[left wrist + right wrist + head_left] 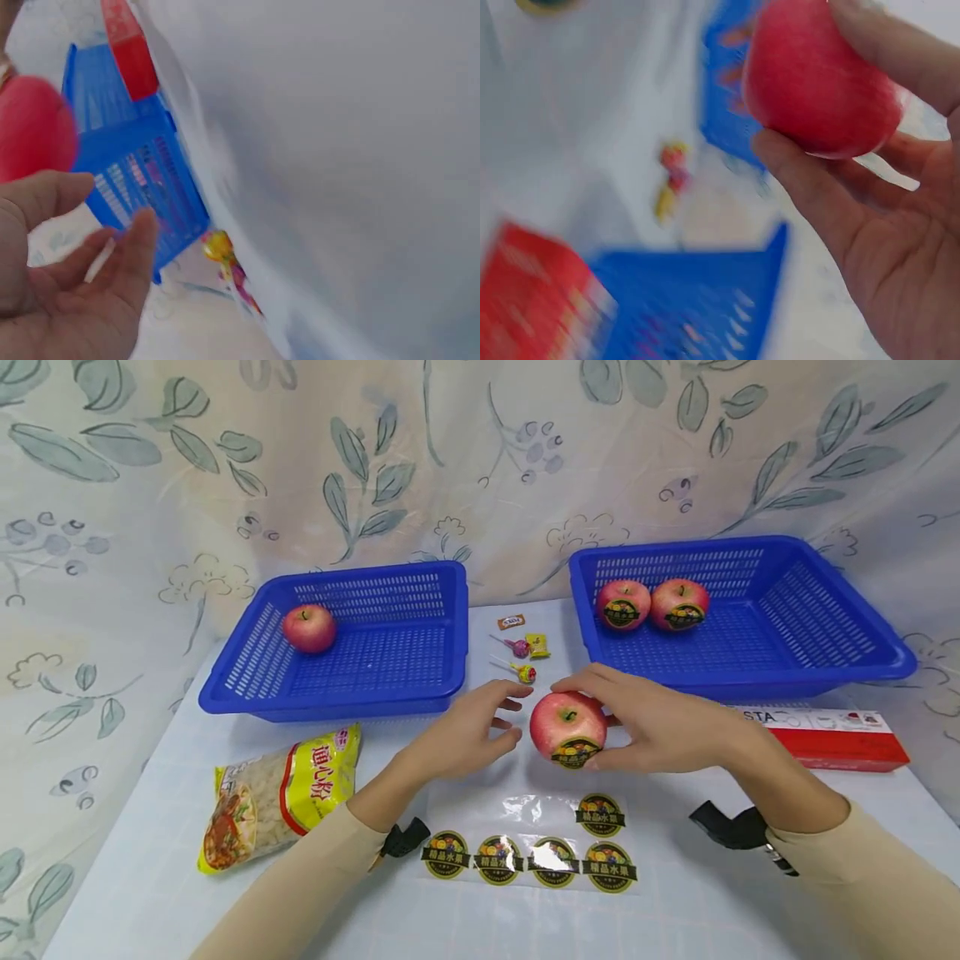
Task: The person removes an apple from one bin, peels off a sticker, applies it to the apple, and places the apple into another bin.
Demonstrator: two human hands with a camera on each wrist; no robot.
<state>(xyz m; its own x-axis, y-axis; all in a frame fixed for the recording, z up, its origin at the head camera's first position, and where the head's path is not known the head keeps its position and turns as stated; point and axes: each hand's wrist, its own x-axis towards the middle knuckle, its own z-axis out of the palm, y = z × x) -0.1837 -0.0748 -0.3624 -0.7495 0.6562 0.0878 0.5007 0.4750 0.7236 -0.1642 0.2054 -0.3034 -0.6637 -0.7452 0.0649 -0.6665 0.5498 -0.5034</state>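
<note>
My right hand (645, 718) grips a red apple (567, 727) that carries a round dark sticker (575, 752) on its front; the right wrist view shows the fingers (832, 202) curled round the apple (817, 82). My left hand (472, 731) hovers just left of the apple, fingers relaxed and holding nothing, as seen in the left wrist view (82, 270). On the table in front lies a clear sheet of round stickers (536, 856). The right blue basket (825, 660) holds two stickered apples (652, 604). The left blue basket (255, 693) holds one plain apple (309, 627).
A yellow bag of pasta (277, 793) lies at the left. A red and white box (832, 739) sits at the right, in front of the right basket. Lollipops and small sweets (521, 652) lie between the baskets. A floral curtain hangs behind.
</note>
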